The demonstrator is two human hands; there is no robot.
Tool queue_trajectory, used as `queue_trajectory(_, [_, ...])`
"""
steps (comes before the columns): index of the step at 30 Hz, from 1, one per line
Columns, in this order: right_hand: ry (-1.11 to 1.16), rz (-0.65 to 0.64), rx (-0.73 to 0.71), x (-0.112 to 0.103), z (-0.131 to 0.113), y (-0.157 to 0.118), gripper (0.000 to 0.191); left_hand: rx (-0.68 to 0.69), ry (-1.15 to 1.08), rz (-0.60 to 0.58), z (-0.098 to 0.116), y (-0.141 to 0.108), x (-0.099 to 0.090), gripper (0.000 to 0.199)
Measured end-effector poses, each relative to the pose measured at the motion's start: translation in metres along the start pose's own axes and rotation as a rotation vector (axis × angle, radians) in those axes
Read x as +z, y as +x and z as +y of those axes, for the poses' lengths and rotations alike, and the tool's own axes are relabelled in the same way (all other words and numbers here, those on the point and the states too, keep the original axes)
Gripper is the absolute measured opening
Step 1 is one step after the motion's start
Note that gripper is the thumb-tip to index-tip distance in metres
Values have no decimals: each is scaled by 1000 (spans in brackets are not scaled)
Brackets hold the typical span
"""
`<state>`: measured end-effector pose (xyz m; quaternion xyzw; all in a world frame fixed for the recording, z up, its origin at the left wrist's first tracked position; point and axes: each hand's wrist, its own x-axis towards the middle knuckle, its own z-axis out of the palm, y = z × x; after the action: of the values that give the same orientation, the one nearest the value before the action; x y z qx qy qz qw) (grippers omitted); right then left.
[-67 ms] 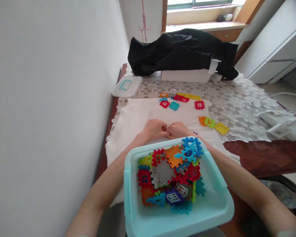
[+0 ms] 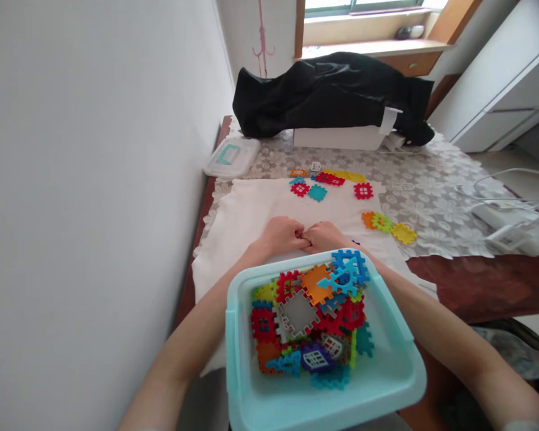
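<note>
My left hand (image 2: 281, 234) and my right hand (image 2: 327, 236) are closed in fists, knuckles touching, over the white cloth (image 2: 251, 206). No object shows in either one. Between my forearms, nearer to me, is a light blue plastic tub (image 2: 386, 374). It holds a heap of notched plastic building pieces: a grey square (image 2: 299, 312), an orange square (image 2: 317, 284), a blue pointed piece (image 2: 344, 276), a purple window piece (image 2: 315, 357) and several others. Just past my right wrist a bit of purple (image 2: 356, 242) shows, mostly hidden.
Beyond my hands lie a teal square (image 2: 317, 193), red window pieces (image 2: 363, 191) and a yellow square (image 2: 404, 233). A clear lid (image 2: 232, 157) lies by the left wall (image 2: 94, 149). Black fabric (image 2: 332, 96) drapes over a white box (image 2: 336, 138) at the back. Cables (image 2: 512, 206) lie right.
</note>
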<state>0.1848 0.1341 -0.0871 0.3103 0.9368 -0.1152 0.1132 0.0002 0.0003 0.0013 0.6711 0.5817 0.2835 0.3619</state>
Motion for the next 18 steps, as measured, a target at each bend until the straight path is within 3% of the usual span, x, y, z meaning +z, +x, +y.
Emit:
queue_trajectory(10, [-4,23,-5,7,5,3,40,2,-97,-15,36,-17,-21,37])
queue_trajectory(18, [-1,34,0,11,7,3,39,-41,-92,-6,33,-2,-15,32])
